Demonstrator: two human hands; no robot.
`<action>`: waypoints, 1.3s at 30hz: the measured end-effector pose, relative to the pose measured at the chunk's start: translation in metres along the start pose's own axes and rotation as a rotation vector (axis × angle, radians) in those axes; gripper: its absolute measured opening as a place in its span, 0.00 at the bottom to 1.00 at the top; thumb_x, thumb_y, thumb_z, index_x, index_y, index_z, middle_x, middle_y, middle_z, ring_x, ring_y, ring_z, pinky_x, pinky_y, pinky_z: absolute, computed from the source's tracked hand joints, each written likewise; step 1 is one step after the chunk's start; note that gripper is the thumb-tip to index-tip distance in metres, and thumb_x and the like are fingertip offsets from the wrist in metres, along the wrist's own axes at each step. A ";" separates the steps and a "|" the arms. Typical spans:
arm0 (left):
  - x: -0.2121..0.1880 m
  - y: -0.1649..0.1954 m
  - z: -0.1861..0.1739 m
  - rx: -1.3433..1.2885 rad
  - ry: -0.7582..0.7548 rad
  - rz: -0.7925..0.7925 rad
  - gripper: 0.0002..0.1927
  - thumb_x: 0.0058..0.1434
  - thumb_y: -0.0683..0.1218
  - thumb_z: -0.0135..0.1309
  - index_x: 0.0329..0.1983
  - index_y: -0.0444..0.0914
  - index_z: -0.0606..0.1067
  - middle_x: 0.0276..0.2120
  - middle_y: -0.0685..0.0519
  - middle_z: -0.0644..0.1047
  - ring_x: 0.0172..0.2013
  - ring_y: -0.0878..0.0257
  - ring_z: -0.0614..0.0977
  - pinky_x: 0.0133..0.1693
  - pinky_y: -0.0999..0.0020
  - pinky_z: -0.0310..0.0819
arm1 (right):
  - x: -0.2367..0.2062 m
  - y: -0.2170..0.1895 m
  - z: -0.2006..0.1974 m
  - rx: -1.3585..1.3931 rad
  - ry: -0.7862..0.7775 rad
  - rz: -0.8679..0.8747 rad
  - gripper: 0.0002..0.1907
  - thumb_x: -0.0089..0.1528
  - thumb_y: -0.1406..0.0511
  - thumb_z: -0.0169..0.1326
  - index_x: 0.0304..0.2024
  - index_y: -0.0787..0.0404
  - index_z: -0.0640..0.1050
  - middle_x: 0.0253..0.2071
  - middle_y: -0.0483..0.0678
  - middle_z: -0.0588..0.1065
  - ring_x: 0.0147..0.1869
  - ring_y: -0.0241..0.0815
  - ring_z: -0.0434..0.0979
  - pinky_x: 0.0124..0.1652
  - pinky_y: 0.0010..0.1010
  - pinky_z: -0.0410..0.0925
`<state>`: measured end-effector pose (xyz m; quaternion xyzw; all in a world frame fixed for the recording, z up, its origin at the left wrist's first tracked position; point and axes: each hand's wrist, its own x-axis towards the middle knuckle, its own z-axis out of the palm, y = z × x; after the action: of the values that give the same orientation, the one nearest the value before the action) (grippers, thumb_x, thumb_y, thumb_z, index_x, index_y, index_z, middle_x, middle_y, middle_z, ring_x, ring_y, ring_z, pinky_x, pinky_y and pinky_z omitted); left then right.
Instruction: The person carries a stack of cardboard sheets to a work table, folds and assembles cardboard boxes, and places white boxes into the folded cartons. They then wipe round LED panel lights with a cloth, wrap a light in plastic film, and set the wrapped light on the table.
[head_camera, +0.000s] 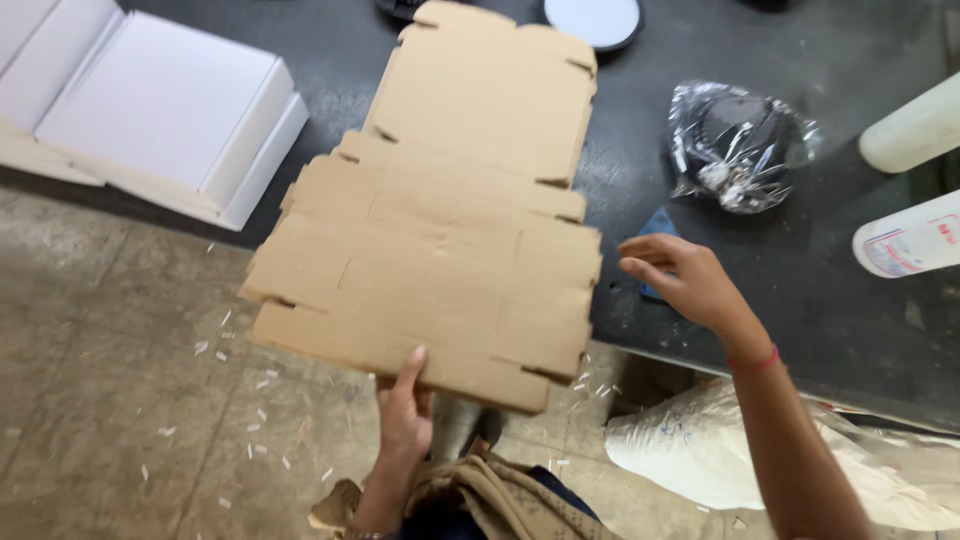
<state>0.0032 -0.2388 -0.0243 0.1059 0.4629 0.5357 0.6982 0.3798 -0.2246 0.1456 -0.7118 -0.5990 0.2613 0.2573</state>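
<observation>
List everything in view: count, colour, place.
cardboard blank: 1, brown, flat, centre, half over table edge
white boxes: stack, count unclear, top left on table
table: 1, dark, upper half
plastic bag: 1, clear with dark item inside, right of blank
bottles: 2, white, right edge
round disc: 1, white, top centre
blue item: 1, mostly hidden behind right hand
sack: 1, white, on floor lower right
floor: grey, white scraps scattered
left hand: grip on blank's near edge
right hand: open, beside blank, holds nothing
</observation>
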 end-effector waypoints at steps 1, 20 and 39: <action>-0.007 -0.003 -0.004 0.011 0.005 -0.032 0.26 0.58 0.42 0.65 0.60 0.39 0.72 0.46 0.56 0.78 0.38 0.68 0.78 0.32 0.75 0.73 | -0.016 0.002 0.008 0.044 0.042 0.037 0.16 0.63 0.61 0.59 0.52 0.62 0.81 0.47 0.49 0.82 0.49 0.41 0.84 0.48 0.30 0.74; 0.056 0.060 0.012 0.238 -0.325 -0.349 0.35 0.55 0.58 0.60 0.62 0.41 0.64 0.53 0.52 0.76 0.50 0.57 0.81 0.54 0.57 0.79 | -0.001 0.035 0.118 0.171 0.379 0.304 0.43 0.62 0.51 0.58 0.71 0.65 0.58 0.69 0.64 0.58 0.66 0.55 0.67 0.52 0.41 0.71; 0.127 0.175 0.026 0.587 -0.233 0.220 0.46 0.61 0.47 0.55 0.77 0.35 0.45 0.70 0.41 0.59 0.66 0.52 0.67 0.64 0.61 0.65 | -0.040 0.078 0.147 0.667 0.553 0.461 0.26 0.68 0.61 0.60 0.64 0.67 0.73 0.55 0.52 0.77 0.53 0.40 0.77 0.52 0.30 0.70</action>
<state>-0.0907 -0.0514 0.0349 0.4124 0.5001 0.4361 0.6242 0.3297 -0.2679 -0.0127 -0.7475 -0.2189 0.2902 0.5560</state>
